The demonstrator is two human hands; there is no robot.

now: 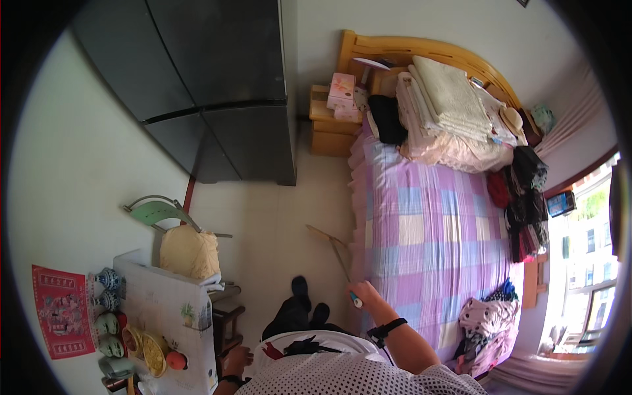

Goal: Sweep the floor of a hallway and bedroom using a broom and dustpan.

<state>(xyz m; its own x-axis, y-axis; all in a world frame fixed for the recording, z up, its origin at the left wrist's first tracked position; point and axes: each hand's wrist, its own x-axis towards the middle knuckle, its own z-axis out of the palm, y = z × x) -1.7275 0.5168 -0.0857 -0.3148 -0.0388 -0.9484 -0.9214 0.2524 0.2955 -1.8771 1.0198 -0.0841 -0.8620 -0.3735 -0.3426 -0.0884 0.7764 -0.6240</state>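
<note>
My right hand [364, 295] is closed around a thin rod [340, 257] with a teal and white handle end [356, 300]. At its far end the rod meets a narrow wooden crosspiece [323, 233], low beside the bed's skirt. My left hand [240, 356] is at the lower left by a white basin [316, 339] held near my waist; whether its fingers touch the rim I cannot tell. Red and black cloths [301, 346] lie in the basin. A black strap is on each wrist.
On the right stands a bed with a checked sheet [419, 222], folded bedding [449, 98] and clothes [489, 331]. A dark refrigerator [237, 59] and nightstand [333, 138] are ahead. A green chair [158, 210], a wooden stool [229, 316] and a covered table [163, 296] stand left.
</note>
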